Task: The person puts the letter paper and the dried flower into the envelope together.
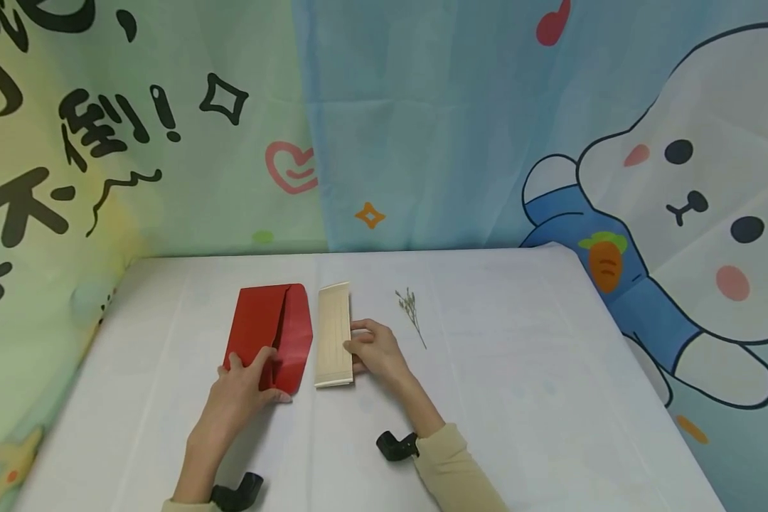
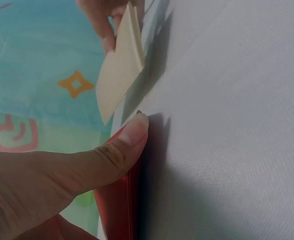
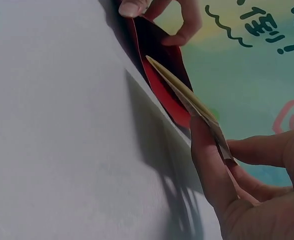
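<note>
My left hand (image 1: 238, 390) grips a red envelope (image 1: 256, 313), thumb at its near edge and fingers at its mouth. The envelope's flap (image 1: 297, 341) is unfolded toward the right, and in the right wrist view its dark inside shows between parted sides. My right hand (image 1: 382, 358) pinches a folded cream-coloured paper (image 1: 333, 334) by its right edge, thumb on one face and fingers on the other. In the right wrist view, the far end of the paper (image 3: 187, 95) overlaps the envelope's mouth; from the head it stands just right of the flap.
A small dried flower sprig (image 1: 411, 313) lies on the white-covered table (image 1: 537, 370), right of the folded paper. Behind the table hangs a printed cloth backdrop (image 1: 422, 142) with a cartoon figure. Black wrist mounts (image 1: 397, 446) sit on both wrists.
</note>
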`<action>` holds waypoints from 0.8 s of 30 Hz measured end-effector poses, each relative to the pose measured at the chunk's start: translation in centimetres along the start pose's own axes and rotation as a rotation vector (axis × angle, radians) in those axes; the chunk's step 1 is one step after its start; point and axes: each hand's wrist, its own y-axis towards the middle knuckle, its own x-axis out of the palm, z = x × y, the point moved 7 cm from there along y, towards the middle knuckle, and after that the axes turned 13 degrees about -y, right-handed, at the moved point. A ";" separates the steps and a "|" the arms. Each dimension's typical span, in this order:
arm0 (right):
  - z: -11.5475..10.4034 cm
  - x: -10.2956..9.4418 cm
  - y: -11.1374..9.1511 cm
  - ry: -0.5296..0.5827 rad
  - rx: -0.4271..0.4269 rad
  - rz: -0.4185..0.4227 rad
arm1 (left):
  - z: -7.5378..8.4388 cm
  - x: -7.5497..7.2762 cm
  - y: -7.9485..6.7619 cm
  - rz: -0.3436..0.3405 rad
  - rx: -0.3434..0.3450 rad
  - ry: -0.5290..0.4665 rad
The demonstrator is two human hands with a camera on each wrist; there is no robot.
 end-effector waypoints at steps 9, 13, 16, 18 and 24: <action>-0.8 2.0 -0.2 0.001 -0.025 -0.044 | -0.5 0.4 -0.1 -0.004 -0.019 0.006; -1.5 2.5 0.1 -0.017 -0.038 -0.039 | -0.5 0.3 -0.1 0.000 -0.020 -0.006; -1.9 2.8 0.4 -0.023 -0.034 -0.032 | -0.5 0.1 -0.1 -0.002 -0.022 -0.009; -2.1 3.0 0.6 -0.013 -0.026 -0.035 | -0.5 0.1 0.0 -0.008 -0.027 -0.005; -2.4 3.4 1.1 0.029 -0.027 -0.042 | -0.6 0.2 0.1 -0.019 -0.042 -0.002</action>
